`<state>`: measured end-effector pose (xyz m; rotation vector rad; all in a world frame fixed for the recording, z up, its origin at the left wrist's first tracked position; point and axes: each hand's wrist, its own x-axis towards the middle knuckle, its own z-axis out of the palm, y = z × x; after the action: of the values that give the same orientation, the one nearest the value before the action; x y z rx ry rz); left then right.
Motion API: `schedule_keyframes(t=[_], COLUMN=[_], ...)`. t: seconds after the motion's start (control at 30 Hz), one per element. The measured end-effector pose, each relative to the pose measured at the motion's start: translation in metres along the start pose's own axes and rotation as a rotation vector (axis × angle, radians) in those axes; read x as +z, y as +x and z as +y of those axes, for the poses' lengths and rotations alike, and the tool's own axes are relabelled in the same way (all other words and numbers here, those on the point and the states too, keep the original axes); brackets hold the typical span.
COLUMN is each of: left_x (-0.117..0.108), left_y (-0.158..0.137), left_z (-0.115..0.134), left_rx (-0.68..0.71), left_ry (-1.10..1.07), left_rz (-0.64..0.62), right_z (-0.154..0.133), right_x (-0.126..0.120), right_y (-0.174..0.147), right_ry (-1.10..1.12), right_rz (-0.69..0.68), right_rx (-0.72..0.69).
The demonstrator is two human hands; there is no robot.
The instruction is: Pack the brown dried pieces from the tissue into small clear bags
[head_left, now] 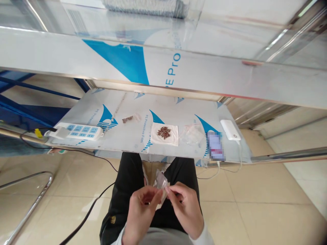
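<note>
Bag [160, 179] (clear) in both grips [142, 208] [187, 205].

On the tabletop [122, 141], a power strip [85, 132] lies at the front-left corner, a phone [216, 146] at the front edge, a white power bank [230, 129] near the right edge.

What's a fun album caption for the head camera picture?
Left hand and right hand pinch a plastic bag near a shelf holding brown pieces.

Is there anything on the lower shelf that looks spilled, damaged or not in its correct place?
Nothing looks clearly spilled or damaged; the brown pieces sit heaped on the white sheet. Slightly odd is the phone, which lies right at the front edge of the shelf, its cable hanging over.
</note>
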<state>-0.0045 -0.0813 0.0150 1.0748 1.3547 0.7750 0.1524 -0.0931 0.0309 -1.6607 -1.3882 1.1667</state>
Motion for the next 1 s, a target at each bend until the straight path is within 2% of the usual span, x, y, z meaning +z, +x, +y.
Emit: schedule_keyframes(t=[0.1,0.2,0.27,0.33,0.4,0.43,0.6,0.77,0.9,1.0], left_x=[0.001,0.005,0.008,0.009,0.007,0.006,-0.001,-0.009,-0.022,-0.033], left_y=[-0.008,-0.013,-0.014,-0.012,-0.010,-0.009,-0.009,-0.008,-0.001,0.009], left_z=[0.013,0.026,0.032,0.036,0.038,0.038,0.040,0.043,0.040,0.022], left_rx=[0.098,0.184,0.209,0.212,0.206,0.206,0.247,0.334,0.339,0.293], left_ry=[0.240,0.322,0.303,0.256,0.219,0.211,0.228,0.306,0.296,0.307], left_rz=[0.204,0.248,0.245,0.233,0.225,0.226,0.251,0.362,0.417,0.396], right_z=[-0.005,-0.008,-0.007,-0.005,-0.001,0.001,-0.001,-0.014,-0.010,0.000], right_x=[-0.004,-0.011,-0.015,-0.015,-0.011,-0.007,0.013,0.023,0.010,-0.014], right_y=[-0.007,-0.005,-0.001,0.003,0.007,0.009,0.016,0.023,0.049,0.101], right_ry=[-0.260,-0.312,-0.228,-0.098,0.012,0.046,0.077,0.074,-0.022,-0.258], right_rz=[0.176,0.273,0.220,0.057,-0.071,-0.082,0.080,0.114,0.152,0.189], right_rx=[-0.058,-0.176,-0.285,-0.364,-0.404,-0.411,-0.414,-0.462,-0.454,-0.473])
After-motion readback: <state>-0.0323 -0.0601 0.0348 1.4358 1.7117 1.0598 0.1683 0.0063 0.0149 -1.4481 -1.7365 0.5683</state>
